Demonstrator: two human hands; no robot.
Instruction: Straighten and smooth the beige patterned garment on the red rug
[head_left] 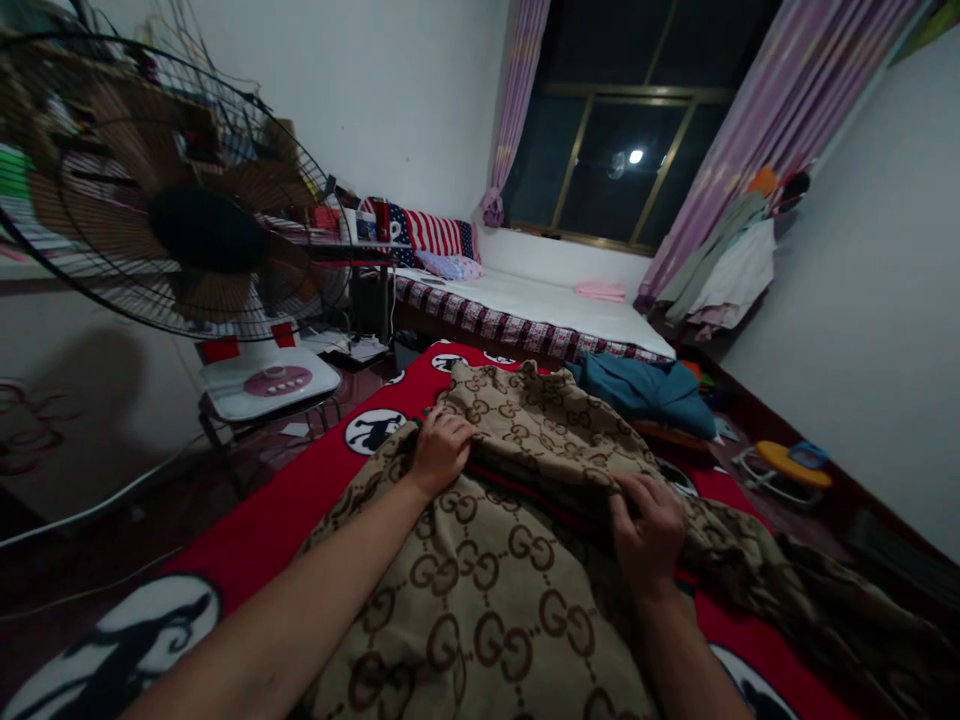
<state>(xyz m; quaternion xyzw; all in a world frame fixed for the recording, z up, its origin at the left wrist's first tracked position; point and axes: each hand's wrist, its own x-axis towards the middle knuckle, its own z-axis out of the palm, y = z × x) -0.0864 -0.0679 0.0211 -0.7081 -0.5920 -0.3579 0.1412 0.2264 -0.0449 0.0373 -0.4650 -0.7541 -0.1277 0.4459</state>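
A tan jacket (480, 580) with a brown double-letter pattern is spread in front of me over a red blanket (262, 530) with black-and-white round pictures. My left hand (442, 452) is closed on the jacket's fabric at the left, its fingers curled over a folded edge. At the right, my right hand (651, 525) pinches the same edge between thumb and fingers. Between the two hands the edge is raised a little, and a dark band with red trim shows under it. One sleeve stretches out to the right; its far end is in shadow.
A large fan (206, 230) stands at the left, near a white chair (270, 385). Folded blue-green cloth (645, 390) lies beyond the jacket. Behind are a bed (525, 300) and a curtained window (622, 160). A yellow stool (791, 465) stands on the right.
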